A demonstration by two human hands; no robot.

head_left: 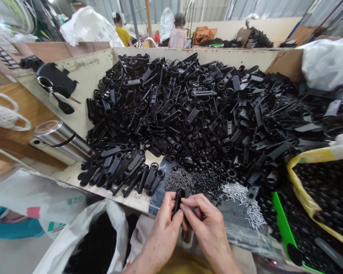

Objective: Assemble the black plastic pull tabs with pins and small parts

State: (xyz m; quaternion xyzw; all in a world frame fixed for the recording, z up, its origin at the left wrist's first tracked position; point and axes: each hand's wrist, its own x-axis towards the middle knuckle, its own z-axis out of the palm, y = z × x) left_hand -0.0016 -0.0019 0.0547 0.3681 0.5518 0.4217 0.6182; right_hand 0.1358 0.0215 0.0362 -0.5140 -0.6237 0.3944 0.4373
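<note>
My left hand (164,220) is closed around a black plastic part with a looped upper end (178,199), held upright at the table's front edge. Against its right side, the thumb and fingertips of my right hand (204,217) are pinched together. Something small and dark shows among the right fingers, too hidden to name. Just beyond my hands lie a heap of small grey pieces (178,180), tiny black pieces (207,182) and silvery metal pins (236,193). Left of them, black ring-ended plastic parts (118,165) are laid out close together.
A large pile of black plastic parts (165,95) fills the walled table. A steel flask (63,139) leans at left. An open white sack (117,217) stands below; a yellow-rimmed bag (298,171) and a green strip (284,224) are at right. Two people (177,36) sit beyond.
</note>
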